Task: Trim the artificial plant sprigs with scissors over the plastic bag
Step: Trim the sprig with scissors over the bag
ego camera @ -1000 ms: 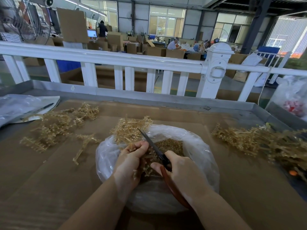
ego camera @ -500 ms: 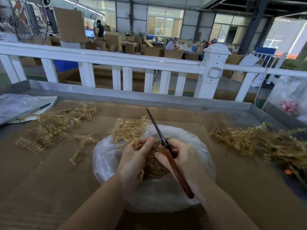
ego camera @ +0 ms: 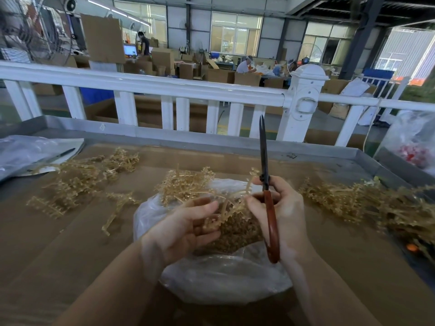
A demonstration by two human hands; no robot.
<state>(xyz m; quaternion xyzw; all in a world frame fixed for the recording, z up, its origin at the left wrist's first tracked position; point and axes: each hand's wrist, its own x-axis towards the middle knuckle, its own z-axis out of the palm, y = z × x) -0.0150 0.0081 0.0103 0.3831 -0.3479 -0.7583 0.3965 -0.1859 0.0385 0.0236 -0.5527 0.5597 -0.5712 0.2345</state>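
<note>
A clear plastic bag (ego camera: 219,281) lies open on the brown table, with a heap of golden trimmings (ego camera: 235,231) inside it. My right hand (ego camera: 282,215) grips red-handled scissors (ego camera: 270,222); their dark blades are closed and point straight up. My left hand (ego camera: 186,227) is over the bag, fingers loosely curled, touching a pale gold plastic sprig (ego camera: 226,208). The sprig's stem arches between both hands, and my right fingers also touch it. A bunch of sprigs (ego camera: 186,184) rests on the bag's far rim.
Loose sprigs (ego camera: 77,180) lie scattered at the left. A larger sprig pile (ego camera: 367,203) fills the right. Flat plastic sheeting (ego camera: 26,154) with a dark blade lies at the far left. A metal table rim (ego camera: 188,140) and a white fence (ego camera: 164,90) stand behind.
My right hand has swung the scissors from slanting left across the bag to pointing straight up. My left hand has loosened, and the sprig now arches between both hands.
</note>
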